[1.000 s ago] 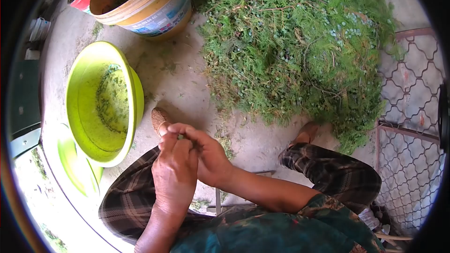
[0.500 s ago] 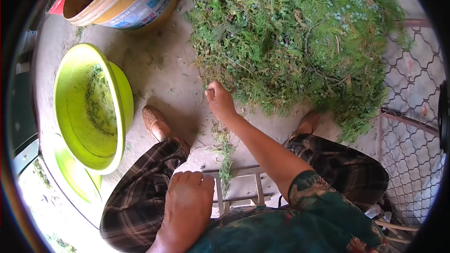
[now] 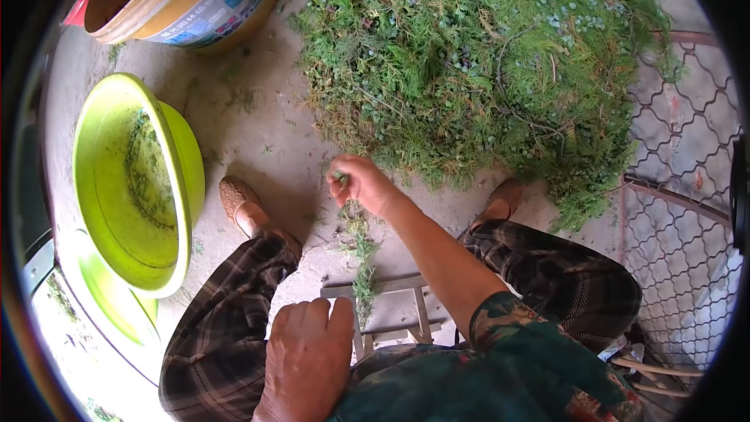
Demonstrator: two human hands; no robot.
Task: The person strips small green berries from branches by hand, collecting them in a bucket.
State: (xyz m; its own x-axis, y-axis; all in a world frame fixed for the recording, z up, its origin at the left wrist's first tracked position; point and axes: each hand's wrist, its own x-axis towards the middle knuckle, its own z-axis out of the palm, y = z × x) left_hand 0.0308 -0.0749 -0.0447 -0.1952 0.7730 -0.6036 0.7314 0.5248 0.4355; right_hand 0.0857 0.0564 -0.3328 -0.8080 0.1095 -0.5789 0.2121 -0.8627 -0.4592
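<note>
The right hand (image 3: 361, 183) curls its fingers round a small green piece (image 3: 339, 177) near a leafy green pile (image 3: 469, 70); the left hand (image 3: 306, 355) hides its grip.

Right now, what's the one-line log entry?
right hand: curled fingers, small green piece | left hand: back up | lime-green plastic basin: left | green leafy branch pile: ahead

Cannot see palm of left hand (image 3: 307, 355). Cannot identify green bit (image 3: 342, 178) in right hand (image 3: 358, 184): too small. Cannot read fine print on label (image 3: 215, 17). Cut off at top: ochre bucket (image 3: 248, 30), green pile (image 3: 469, 78). Partly hidden: stool (image 3: 423, 314), under shirt (image 3: 508, 367).
</note>
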